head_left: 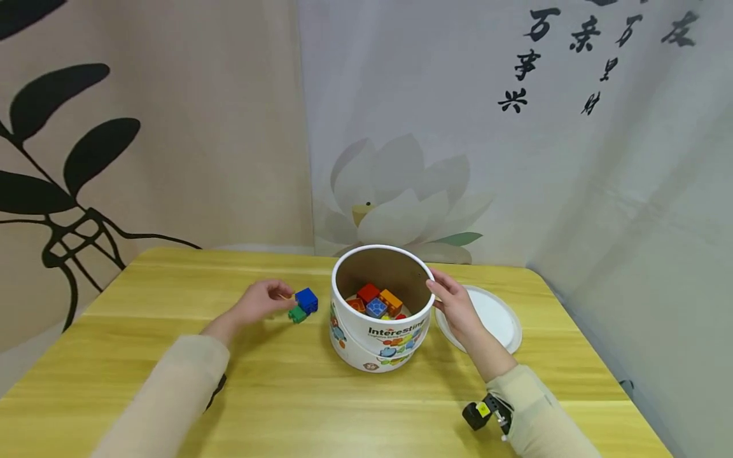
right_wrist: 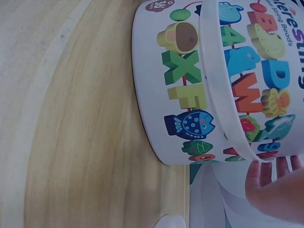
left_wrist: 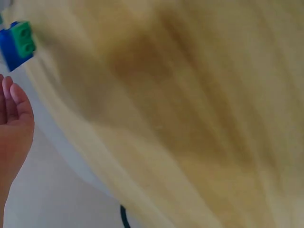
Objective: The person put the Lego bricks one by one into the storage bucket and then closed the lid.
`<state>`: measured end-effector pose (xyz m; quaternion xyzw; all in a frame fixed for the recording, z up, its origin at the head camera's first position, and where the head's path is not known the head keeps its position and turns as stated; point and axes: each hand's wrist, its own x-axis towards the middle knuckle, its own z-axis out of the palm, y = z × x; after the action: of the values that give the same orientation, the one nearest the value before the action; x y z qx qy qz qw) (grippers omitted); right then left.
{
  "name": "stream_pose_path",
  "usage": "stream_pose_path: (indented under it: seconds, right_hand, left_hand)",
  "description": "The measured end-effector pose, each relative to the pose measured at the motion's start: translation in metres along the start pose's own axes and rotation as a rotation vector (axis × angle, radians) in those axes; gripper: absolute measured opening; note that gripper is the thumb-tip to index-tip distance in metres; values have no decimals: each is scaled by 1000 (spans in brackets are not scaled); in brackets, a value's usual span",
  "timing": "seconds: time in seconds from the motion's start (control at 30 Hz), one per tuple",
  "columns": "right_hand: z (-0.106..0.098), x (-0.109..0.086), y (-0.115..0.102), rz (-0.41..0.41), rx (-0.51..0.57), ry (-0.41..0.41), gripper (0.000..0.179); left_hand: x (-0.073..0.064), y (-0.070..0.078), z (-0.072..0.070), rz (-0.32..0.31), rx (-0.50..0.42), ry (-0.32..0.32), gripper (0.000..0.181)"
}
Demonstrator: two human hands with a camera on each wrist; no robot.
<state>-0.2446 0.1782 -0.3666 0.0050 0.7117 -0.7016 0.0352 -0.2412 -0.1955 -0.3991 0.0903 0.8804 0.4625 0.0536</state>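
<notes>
My left hand [head_left: 262, 300], left of the bucket, pinches a blue brick [head_left: 307, 300] joined to a green brick [head_left: 297, 314] at its fingertips. In the left wrist view the green brick's studs [left_wrist: 23, 39] face the camera, while the thumb is out of frame. A white round bucket [head_left: 378, 343] with printed letters and animals stands upright, its mouth open. My right hand [head_left: 455, 304] grips its right rim, thumb over the edge and fingers outside. Inside lie several bricks, among them a red one [head_left: 368, 292], an orange one [head_left: 391, 302] and a light blue one [head_left: 376, 308].
A white round lid [head_left: 494, 318] lies on the wooden table [head_left: 275, 407] to the right of the bucket, partly behind the right hand. The bucket's white carrying strap [right_wrist: 223, 90] hangs down across its front. A printed curtain [head_left: 412, 127] rises behind the table's far edge.
</notes>
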Motion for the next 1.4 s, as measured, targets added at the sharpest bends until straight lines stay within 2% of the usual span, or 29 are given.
stream_pose_path:
  seconds: [0.1, 0.23, 0.53, 0.77, 0.93, 1.27, 1.4]
  right_hand:
    - [1, -2, 2, 10, 2, 2, 46]
    - [3, -3, 2, 1, 12, 2, 45]
    - [3, -2, 1, -4, 29, 2, 45]
    - [2, 0, -1, -3, 28, 5, 45]
    - [2, 0, -3, -2, 23, 6, 45]
    - [1, 1, -2, 4, 10, 2, 45]
    - [1, 1, -1, 9, 7, 10, 45]
  left_hand:
    - [-3, -10, 5, -4, -1, -35, 34]
    - [-5, -15, 10, 2, 3, -63, 36]
    - [2, -17, 17, 14, 44, -98, 33]
    - [2, -14, 17, 24, 107, -149, 34]
    - [-1, -13, 16, 51, 87, -179, 29]
    - [-6, -15, 13, 74, 85, -170, 24]
    - [-8, -10, 9, 50, 87, -152, 25]
